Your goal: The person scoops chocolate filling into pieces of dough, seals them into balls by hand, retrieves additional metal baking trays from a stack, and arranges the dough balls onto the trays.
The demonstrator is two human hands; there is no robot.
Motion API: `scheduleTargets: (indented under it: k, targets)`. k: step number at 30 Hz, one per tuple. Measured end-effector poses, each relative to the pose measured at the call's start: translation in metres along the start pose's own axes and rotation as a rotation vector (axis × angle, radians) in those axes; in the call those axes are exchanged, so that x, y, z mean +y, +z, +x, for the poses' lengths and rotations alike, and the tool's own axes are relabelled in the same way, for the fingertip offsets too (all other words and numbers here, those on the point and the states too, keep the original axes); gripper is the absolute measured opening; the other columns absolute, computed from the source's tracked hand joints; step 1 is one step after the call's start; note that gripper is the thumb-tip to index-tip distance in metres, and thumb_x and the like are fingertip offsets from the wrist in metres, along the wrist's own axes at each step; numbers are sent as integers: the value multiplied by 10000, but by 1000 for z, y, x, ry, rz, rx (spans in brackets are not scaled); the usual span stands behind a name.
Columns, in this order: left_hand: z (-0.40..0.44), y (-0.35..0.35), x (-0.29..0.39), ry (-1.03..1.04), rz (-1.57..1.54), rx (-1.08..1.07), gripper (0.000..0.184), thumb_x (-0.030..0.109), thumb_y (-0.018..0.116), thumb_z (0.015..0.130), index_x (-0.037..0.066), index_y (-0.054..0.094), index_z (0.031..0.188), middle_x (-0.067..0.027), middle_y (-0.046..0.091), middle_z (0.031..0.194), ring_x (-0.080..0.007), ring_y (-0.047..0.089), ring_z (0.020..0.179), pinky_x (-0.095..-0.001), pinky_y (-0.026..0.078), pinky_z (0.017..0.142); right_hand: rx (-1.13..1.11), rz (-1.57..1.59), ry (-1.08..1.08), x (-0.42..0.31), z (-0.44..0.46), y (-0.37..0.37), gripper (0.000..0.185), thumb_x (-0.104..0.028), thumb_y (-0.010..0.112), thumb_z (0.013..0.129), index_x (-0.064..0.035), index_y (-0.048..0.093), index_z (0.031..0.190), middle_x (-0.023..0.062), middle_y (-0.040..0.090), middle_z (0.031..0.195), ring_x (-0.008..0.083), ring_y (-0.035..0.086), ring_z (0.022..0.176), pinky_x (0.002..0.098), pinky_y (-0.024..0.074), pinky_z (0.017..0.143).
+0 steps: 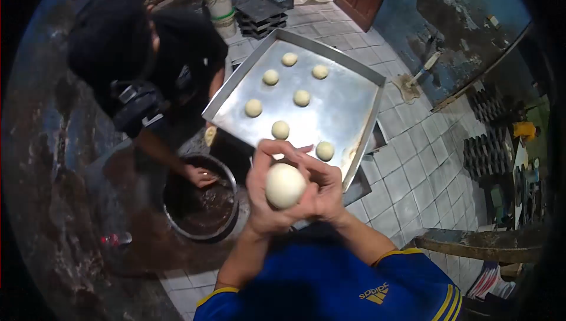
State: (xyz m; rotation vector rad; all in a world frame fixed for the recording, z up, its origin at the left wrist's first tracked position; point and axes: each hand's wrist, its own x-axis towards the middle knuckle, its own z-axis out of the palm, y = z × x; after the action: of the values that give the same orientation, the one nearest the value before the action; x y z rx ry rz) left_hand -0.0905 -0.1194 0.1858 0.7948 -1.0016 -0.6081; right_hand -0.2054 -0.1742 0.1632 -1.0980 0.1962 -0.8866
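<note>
A smooth, pale dough ball (285,186) is cupped between my two hands in front of my chest. My left hand (260,206) curls round its left side, thumb and fingers bent over the top. From the right, my right hand (328,192) closes against the ball, its fingers meeting those of my left hand. Just beyond my hands lies a large square metal tray (348,100) with several smaller-looking dough balls spaced across it. The nearest are a dough ball (280,130) above my left fingers and another dough ball (325,151) beyond my right hand.
At left, a co-worker (171,56) in black reaches one hand into a round pot (234,215) of dark filling and holds a pale piece (210,136) in the other. A small bottle (116,239) lies nearby. Behind stand a lidded bucket (219,5) and stacked dark trays (261,14).
</note>
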Motion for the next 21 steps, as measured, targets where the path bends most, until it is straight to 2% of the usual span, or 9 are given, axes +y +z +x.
scheduleTargets:
  k: [1,3,5,7,9,12,13,18,21]
  targets:
    - [3,18,-5,-113,-61,7,666,30,830,737,12,432,1271,-102,562,1184,-189,673,1069,-396,517,1073,37,-27,-203,7,1,-13,375,-28,735,935,42,694,1301,78,723,1220,134,642,1138,325,512,1012]
    - [17,28,-28,-122,-65,-8,657,20,820,752,13,420,1273,-98,568,1178,-166,674,1036,-352,535,1007,66,-158,-121,0,8,-39,356,-35,728,936,40,703,1283,79,734,1192,120,647,1113,316,520,986]
    - [35,40,-37,-186,-56,47,500,-31,722,869,55,391,1233,-4,573,826,-96,615,779,-263,532,741,-209,-370,117,-30,30,-78,272,-76,726,956,46,725,1199,91,759,1109,119,677,1074,312,554,899]
    - [45,20,-75,-167,159,112,579,-58,768,794,30,422,1250,-67,553,1123,-83,640,813,-248,528,696,-326,-648,240,-65,50,-111,234,-91,741,956,36,744,1153,99,773,1056,142,707,1063,322,587,849]
    - [62,17,-119,-100,481,79,566,-58,794,781,51,465,1228,-50,512,1094,-97,623,787,-267,521,681,-147,-768,248,-82,62,-138,252,-58,764,948,-9,745,1195,117,765,1094,171,728,1013,305,580,841]
    - [78,46,-157,-201,542,-179,633,54,873,777,69,463,1259,-175,716,993,-344,776,882,-401,595,727,-252,-966,88,-90,93,-163,580,-203,898,834,-68,679,1354,78,709,1245,189,702,1096,334,583,882]
    - [82,51,-177,-215,544,-178,606,134,867,807,58,457,1248,-173,738,954,-334,784,900,-392,599,743,-231,-1011,118,-90,101,-169,627,-251,933,783,-80,695,1337,64,702,1227,196,688,1126,344,581,896]
    - [96,63,-208,-218,577,-176,597,202,847,836,70,446,1258,-173,767,911,-370,787,905,-402,615,763,-223,-1042,161,-84,123,-194,469,-220,904,809,-57,746,1219,91,702,1147,219,716,1042,354,610,856]
    - [94,52,-203,-265,645,-240,830,223,884,770,87,384,1418,-226,673,1199,-410,737,1010,-450,600,866,-223,-1026,172,-65,137,-218,403,-191,871,823,-62,759,1187,114,697,1097,238,728,999,364,625,831]
